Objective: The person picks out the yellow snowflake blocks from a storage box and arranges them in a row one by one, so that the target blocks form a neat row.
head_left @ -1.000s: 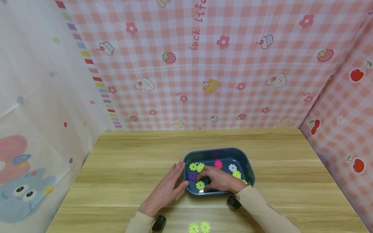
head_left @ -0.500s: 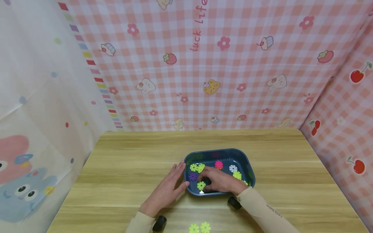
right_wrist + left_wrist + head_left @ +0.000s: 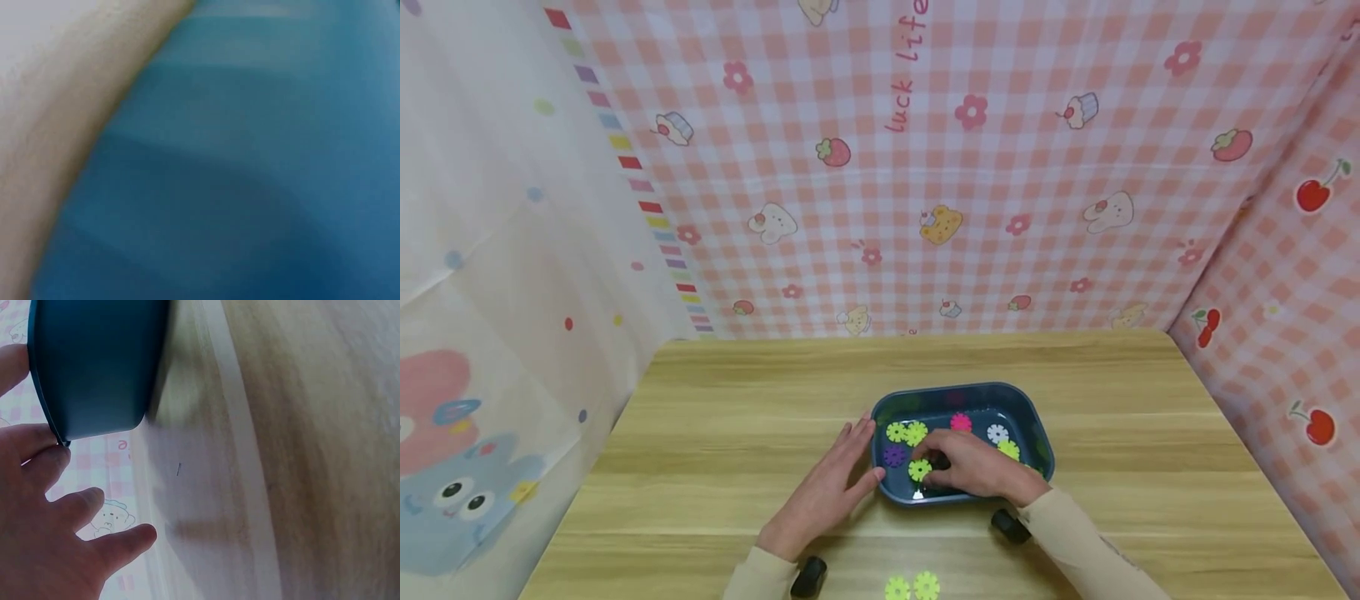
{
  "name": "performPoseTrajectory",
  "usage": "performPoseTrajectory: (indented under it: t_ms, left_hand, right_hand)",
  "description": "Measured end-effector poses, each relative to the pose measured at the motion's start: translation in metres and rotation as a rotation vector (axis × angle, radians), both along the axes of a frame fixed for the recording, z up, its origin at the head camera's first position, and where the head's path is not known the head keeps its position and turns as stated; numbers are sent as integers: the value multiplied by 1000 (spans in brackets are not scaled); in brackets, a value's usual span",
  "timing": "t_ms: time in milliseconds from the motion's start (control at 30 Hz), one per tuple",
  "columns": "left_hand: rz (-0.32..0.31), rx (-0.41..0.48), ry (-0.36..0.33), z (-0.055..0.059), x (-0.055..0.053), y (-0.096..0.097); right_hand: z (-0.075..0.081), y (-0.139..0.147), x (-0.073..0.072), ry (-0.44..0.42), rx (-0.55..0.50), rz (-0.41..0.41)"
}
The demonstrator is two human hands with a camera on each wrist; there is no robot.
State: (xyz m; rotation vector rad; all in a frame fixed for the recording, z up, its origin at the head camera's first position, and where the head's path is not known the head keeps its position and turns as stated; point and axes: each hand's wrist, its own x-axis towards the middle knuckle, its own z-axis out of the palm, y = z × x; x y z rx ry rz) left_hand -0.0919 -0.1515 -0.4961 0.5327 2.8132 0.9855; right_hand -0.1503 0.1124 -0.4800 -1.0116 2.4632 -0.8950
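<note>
A dark blue tray [image 3: 1033,433] holds several toothed plastic snowflake discs, among them a purple disc [image 3: 894,455], a pink disc [image 3: 960,423] and a white disc [image 3: 997,433]. My right hand [image 3: 973,462] reaches inside and pinches a yellow-green disc [image 3: 920,471] between thumb and finger. Against the tray's left side rests my left hand [image 3: 823,493], fingers mostly straight. The left wrist view shows that hand's fingers [image 3: 47,464] touching the tray's rim. Blurred blue and a strip of skin [image 3: 62,125] fill the right wrist view; the fingertips are hidden there.
Two yellow-green discs [image 3: 927,586] lie side by side on the wooden table [image 3: 760,400] near the front. Black wrist devices [image 3: 808,577] sit at both wrists. A pink checked cloth [image 3: 880,183] hangs behind the table's back edge.
The yellow-green disc under my right fingers has shifted slightly away from the tray's near wall, and the right hand has moved a little with it. My left hand stays at the tray.
</note>
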Motion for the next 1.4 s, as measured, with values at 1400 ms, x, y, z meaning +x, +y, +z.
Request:
performPoseTrajectory:
  t_ms: [1400]
  left_hand:
    - [35, -32, 24, 1, 2, 5]
  right_hand:
    - [34, 33, 63, 151, -136, -77]
